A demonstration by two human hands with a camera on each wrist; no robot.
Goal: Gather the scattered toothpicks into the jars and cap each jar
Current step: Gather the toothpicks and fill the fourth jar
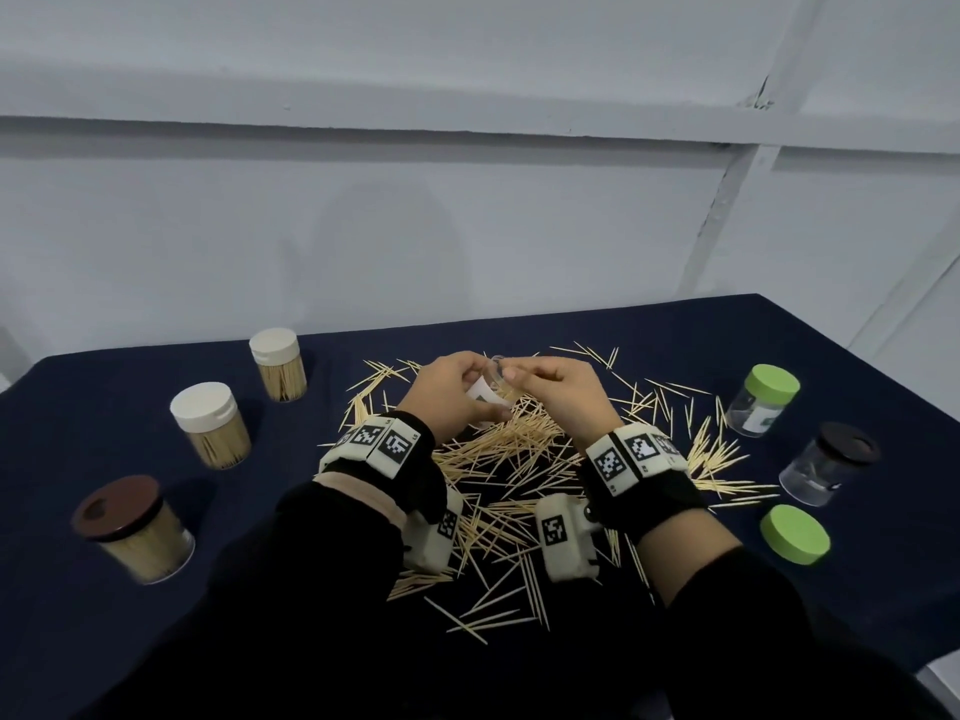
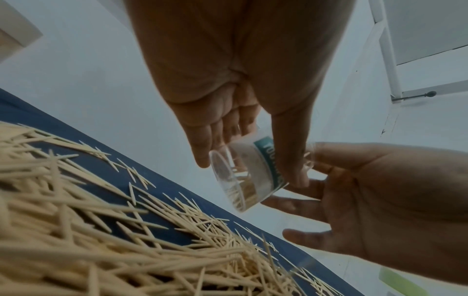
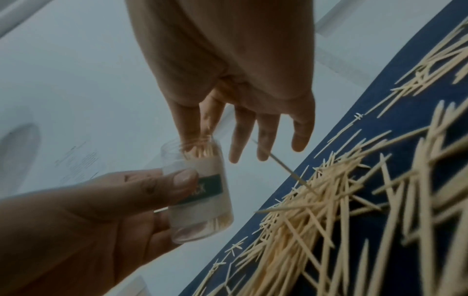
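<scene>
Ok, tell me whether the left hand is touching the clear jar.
Touching. The right wrist view shows the left hand with its thumb pressed across the label of the clear jar and fingers behind it, holding it above the table.

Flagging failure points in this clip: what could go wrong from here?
The left hand holds the clear labelled jar tilted in the air, so the toothpicks already inside could slide out. The right hand pinches a small bunch at the jar's mouth; some may miss and drop onto the scattered wooden toothpicks. The loose green lid lies near the table's edge.
</scene>
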